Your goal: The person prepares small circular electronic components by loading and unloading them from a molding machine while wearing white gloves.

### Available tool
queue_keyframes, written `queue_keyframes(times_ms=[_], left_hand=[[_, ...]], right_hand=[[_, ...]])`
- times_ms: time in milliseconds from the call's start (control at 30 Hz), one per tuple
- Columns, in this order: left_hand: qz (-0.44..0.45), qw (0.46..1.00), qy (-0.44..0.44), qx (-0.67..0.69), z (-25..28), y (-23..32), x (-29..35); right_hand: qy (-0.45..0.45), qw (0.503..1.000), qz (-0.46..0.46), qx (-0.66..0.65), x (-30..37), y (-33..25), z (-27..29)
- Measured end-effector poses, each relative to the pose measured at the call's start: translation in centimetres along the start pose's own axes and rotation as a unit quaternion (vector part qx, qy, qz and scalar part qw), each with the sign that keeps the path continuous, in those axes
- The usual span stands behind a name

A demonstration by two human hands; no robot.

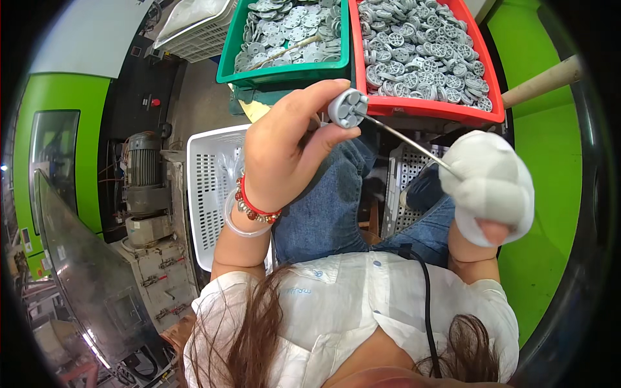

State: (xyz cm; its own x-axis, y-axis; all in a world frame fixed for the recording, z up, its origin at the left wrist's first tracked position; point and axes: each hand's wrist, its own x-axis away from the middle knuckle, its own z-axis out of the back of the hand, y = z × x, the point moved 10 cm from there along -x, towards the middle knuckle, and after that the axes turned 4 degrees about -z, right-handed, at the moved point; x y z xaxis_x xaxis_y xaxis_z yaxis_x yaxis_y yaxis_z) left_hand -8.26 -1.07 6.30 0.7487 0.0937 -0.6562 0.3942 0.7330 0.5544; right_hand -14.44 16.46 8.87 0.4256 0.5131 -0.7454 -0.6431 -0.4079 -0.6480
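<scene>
Between the thumb and fingers of my left hand (284, 139) is a small round grey plastic wheel (348, 108), its spoked face turned to the right. My right hand (488, 184), in a white glove, is closed round the end of a thin metal rod (407, 142). The rod's far tip meets the face of the wheel; whether it goes into a hole there I cannot tell. Beyond my hands, a red bin (427, 111) holds a heap of similar grey wheels (420, 55). Left of it, a green bin (284, 74) holds flat grey discs (291, 29).
A stick (284, 52) lies across the discs. A white perforated basket (200, 194) stands left of my legs, with clear plastic inside. Further left are a motor (143, 168) and a green machine (68, 149). A pole (543, 81) juts in at the right, before a green panel (550, 213).
</scene>
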Motion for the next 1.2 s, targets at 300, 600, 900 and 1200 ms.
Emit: queue_keyframes(times_ms=[300,600,900,1200], left_hand=[[-0.037,0.998,-0.021,-0.042,-0.7,0.6,-0.3],[-0.002,1.0,0.006,-0.014,0.0,0.1,0.3],[0.095,0.988,0.014,0.119,0.3,-1.8,0.7],[0.166,0.964,0.051,0.199,0.4,-3.7,1.7]], right_hand=[[-0.056,0.988,0.015,0.142,-0.1,-2.3,-1.3],[0.008,0.979,0.192,-0.064,0.8,-2.7,0.5],[0.084,0.916,-0.115,-0.375,-0.5,5.1,4.3],[0.137,0.945,-0.079,0.286,-0.9,9.7,6.5]])
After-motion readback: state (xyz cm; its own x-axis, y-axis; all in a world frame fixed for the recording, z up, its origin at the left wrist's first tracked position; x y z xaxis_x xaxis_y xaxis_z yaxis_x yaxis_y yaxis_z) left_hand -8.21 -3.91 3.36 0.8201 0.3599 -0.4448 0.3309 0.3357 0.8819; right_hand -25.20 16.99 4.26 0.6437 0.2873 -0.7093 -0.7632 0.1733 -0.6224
